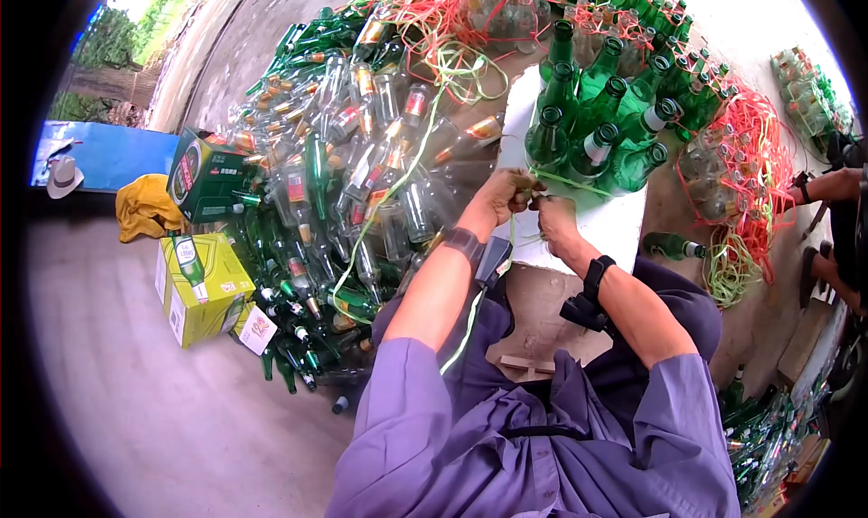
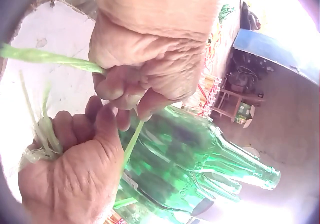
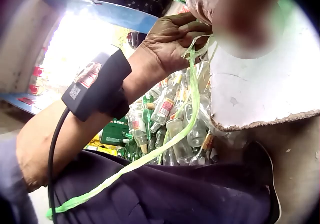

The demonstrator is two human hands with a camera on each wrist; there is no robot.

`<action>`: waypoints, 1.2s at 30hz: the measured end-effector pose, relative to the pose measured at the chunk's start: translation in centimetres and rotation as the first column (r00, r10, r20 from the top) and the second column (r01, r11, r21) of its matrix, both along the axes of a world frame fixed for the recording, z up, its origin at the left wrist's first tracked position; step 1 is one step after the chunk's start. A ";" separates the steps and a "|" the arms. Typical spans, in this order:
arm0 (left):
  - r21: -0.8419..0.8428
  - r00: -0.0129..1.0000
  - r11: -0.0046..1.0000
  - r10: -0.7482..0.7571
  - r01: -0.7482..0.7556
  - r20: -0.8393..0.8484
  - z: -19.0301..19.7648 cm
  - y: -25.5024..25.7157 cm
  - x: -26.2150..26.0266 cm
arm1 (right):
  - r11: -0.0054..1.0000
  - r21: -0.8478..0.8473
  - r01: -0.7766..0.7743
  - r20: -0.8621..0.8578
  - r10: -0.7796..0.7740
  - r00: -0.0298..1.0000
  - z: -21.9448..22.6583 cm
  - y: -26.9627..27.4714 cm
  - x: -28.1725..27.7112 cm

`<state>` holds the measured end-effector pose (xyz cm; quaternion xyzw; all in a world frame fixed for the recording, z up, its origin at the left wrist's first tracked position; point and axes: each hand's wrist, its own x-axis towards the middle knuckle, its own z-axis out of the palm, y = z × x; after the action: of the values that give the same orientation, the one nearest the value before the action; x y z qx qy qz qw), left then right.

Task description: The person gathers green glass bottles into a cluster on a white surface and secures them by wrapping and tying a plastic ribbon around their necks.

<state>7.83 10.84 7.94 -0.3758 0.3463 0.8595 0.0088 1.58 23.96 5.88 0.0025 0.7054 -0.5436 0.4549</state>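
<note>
A cluster of green glass bottles (image 1: pixel 559 102) stands upright on a white board (image 1: pixel 624 224), with light-green plastic twine (image 1: pixel 571 183) running round its near side. At the near left corner of the cluster, my left hand (image 1: pixel 503 194) pinches the twine. One length of it trails from this hand down over the left leg. My right hand (image 1: pixel 558 221) meets the left, its fingers curled on the twine. In the left wrist view, both hands' fingertips come together beside a bottle (image 2: pixel 185 144), and frayed twine ends (image 2: pixel 46 129) stick out by the right hand.
Loose clear and green bottles (image 1: pixel 389 220) lie heaped on the left, near a yellow-green carton (image 1: pixel 203 283). One green bottle (image 1: pixel 674 245) lies right of the board. Tangled red twine (image 1: pixel 755 129) covers bound bottles farther right. Another person's arm (image 1: pixel 834 185) shows at the right edge.
</note>
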 end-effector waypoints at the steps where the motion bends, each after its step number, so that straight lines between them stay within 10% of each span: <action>1: -0.004 1.000 1.000 -0.013 0.013 -0.007 0.0 0.0 0.0 | 1.000 0.001 0.000 0.000 0.000 1.000 0.0 0.0 -0.1; 20: 0.231 0.995 0.968 0.104 -0.099 -0.011 0.8 0.5 -0.4 | 1.000 -0.017 -0.016 -0.096 0.014 0.995 -0.7 -0.3 -0.9; 36: -0.080 0.992 0.991 0.114 -0.109 0.061 0.4 0.4 -0.6 | 0.996 -0.046 -0.081 -0.206 0.070 0.976 -0.8 -0.1 -1.0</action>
<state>7.19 11.21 8.31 -0.4226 0.3568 0.8320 -0.0424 0.55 23.89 5.05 -0.0922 0.7330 -0.5421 0.4004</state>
